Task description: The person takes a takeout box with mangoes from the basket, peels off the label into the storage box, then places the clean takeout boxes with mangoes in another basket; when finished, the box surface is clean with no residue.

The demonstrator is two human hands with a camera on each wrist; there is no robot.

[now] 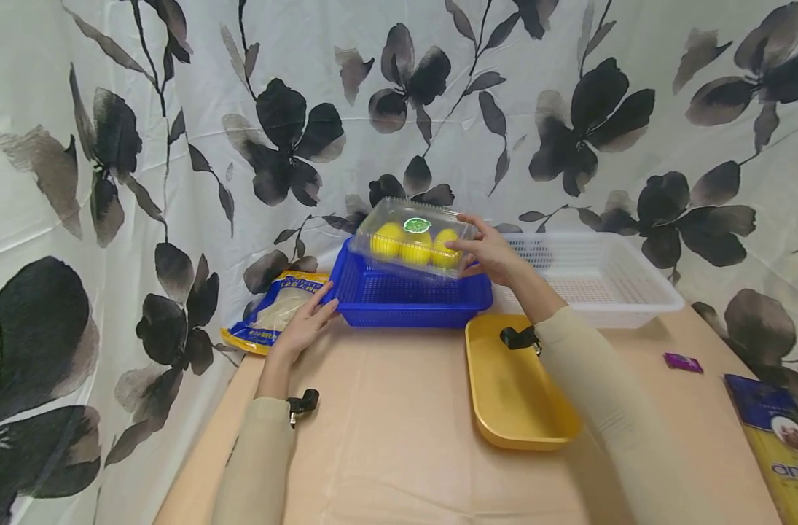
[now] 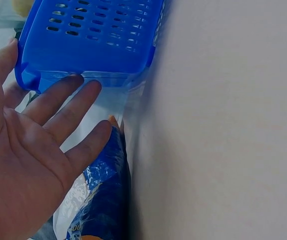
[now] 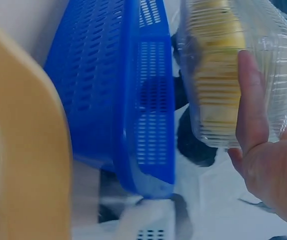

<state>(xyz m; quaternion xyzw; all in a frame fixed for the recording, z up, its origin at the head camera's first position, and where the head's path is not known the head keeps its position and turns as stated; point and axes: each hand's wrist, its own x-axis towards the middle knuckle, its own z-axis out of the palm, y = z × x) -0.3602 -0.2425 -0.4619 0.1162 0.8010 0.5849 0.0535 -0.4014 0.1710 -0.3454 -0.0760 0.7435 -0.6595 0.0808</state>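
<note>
My right hand grips the right end of a clear plastic clamshell box and holds it tilted over the blue basket. Inside the box sit several yellow fruits like lemons, under a lid with a green round label. In the right wrist view one finger lies along the ribbed side of the box. My left hand is at the left end of the blue basket, its thumb against the rim and its other fingers spread out straight.
Left of the blue basket lies a blue and yellow bag with a clear window. A white basket stands on the right, with a yellow tray in front. A small purple packet and a printed package lie far right.
</note>
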